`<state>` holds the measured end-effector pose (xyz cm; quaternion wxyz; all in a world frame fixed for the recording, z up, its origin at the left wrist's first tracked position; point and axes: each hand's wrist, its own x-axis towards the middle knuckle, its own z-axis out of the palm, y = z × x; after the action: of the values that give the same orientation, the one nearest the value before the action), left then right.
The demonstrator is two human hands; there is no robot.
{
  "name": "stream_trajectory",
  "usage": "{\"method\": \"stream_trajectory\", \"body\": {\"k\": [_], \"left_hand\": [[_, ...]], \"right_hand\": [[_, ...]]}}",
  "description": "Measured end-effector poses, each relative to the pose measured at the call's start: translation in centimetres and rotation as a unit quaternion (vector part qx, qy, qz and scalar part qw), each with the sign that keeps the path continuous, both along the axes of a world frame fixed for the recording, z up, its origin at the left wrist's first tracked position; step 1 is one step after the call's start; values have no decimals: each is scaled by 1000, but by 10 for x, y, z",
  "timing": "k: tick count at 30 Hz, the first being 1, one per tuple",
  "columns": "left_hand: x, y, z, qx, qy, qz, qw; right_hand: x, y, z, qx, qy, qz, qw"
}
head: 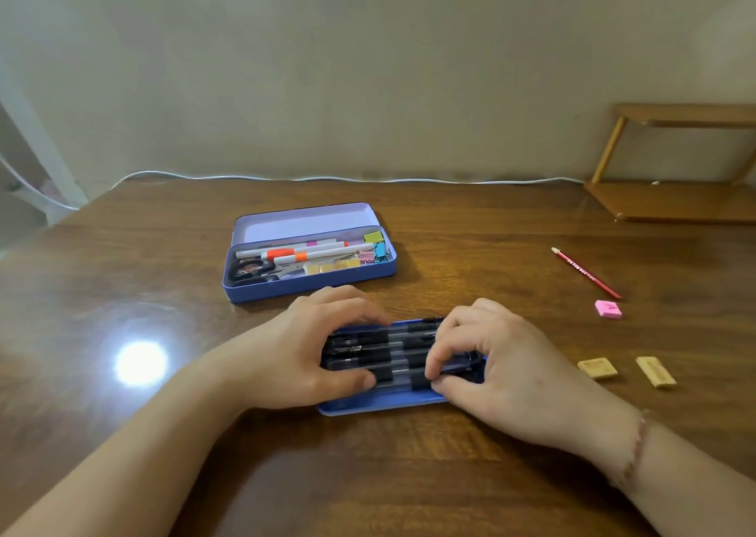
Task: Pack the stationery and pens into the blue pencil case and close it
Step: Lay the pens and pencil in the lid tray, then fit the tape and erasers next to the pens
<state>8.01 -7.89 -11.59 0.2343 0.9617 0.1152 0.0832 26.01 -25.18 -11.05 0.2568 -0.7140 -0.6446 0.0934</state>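
The blue pencil case (286, 287) stands open at the table's middle, lid tilted back, with markers, scissors, binder clips and erasers inside. In front of it lies a blue tray (380, 405) with several black pens (392, 352) laid side by side. My left hand (323, 348) rests on the tray's left end, fingers over the pens. My right hand (491, 368) pinches a pen at the tray's right end. A red pencil (587, 273), a pink eraser (608, 308) and two tan erasers (598, 368) (655, 371) lie loose on the right.
A wooden shelf rack (675, 192) stands at the back right corner of the brown table (122, 291). A white cable (368, 179) runs along the table's rear edge by the wall. A bright light reflection shows on the left.
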Motion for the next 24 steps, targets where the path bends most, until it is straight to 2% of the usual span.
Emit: {"method": "stream_trajectory", "body": {"k": [6, 8, 10, 11, 13, 15, 18, 22, 24], "left_hand": [[0, 2, -1, -7, 4, -11, 1000], [1, 3, -2, -5, 6, -11, 1000], [0, 3, -2, -4, 2, -12, 1000], [0, 3, -2, -4, -2, -13, 1000], [1, 2, -2, -8, -6, -12, 1000], [1, 1, -2, -8, -11, -11, 1000], [-1, 0, -1, -6, -5, -17, 1000], [-2, -4, 3, 1, 36, -33, 999], [-3, -6, 5, -2, 52, -33, 998]], "right_hand": [[2, 0, 5, -23, 2, 4, 1000], [15, -1, 15, -2, 50, -20, 999], [49, -4, 23, 77, 65, -138, 985], [70, -7, 26, 99, 34, -219, 970], [108, -17, 25, 42, -31, -375, 926], [132, -23, 16, -41, -17, -463, 885], [145, -21, 4, -48, 37, -492, 868], [143, -14, 4, -40, 0, -484, 874], [132, -15, 13, 4, -14, -450, 893]]}}
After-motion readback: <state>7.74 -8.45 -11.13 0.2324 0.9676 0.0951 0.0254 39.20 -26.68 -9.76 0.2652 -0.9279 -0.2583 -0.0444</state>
